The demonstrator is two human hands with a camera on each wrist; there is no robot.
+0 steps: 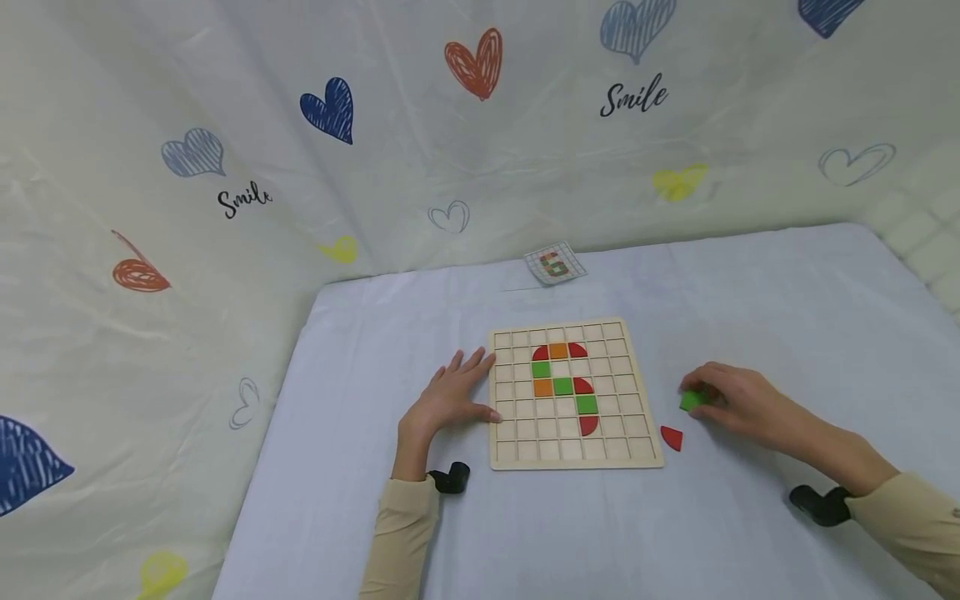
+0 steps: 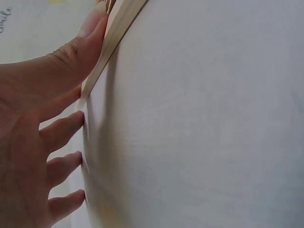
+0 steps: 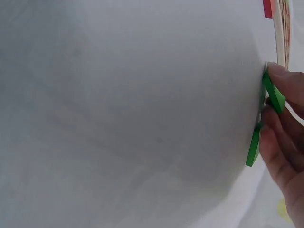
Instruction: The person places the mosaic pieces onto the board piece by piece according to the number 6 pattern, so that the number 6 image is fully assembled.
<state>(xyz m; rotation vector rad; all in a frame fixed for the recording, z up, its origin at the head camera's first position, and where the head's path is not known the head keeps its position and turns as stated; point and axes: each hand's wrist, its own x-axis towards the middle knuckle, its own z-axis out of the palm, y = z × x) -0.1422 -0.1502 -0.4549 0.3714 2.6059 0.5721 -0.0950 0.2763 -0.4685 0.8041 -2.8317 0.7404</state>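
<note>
A square wooden grid board (image 1: 577, 466) lies on the table with red, orange and green tiles set in an S-like shape. My left hand (image 1: 447, 398) rests at the board's left edge, fingers spread, thumb on the rim; in the left wrist view the thumb (image 2: 78, 47) overlaps the wooden edge. Right of the board, my right hand (image 1: 738, 400) pinches a green tile (image 1: 691, 401). The right wrist view shows this green tile (image 3: 274, 92) tilted at the thumb, and a second green tile (image 3: 253, 146) under the other fingers. A red quarter-round tile (image 1: 672, 437) lies between board and hand.
A small pattern card (image 1: 556, 264) lies at the table's back edge, behind the board. The white tablecloth (image 1: 360, 375) reaches back to a hanging curtain (image 1: 390, 192) printed with hearts. Black wrist cameras (image 1: 452, 478) are strapped at both sleeves.
</note>
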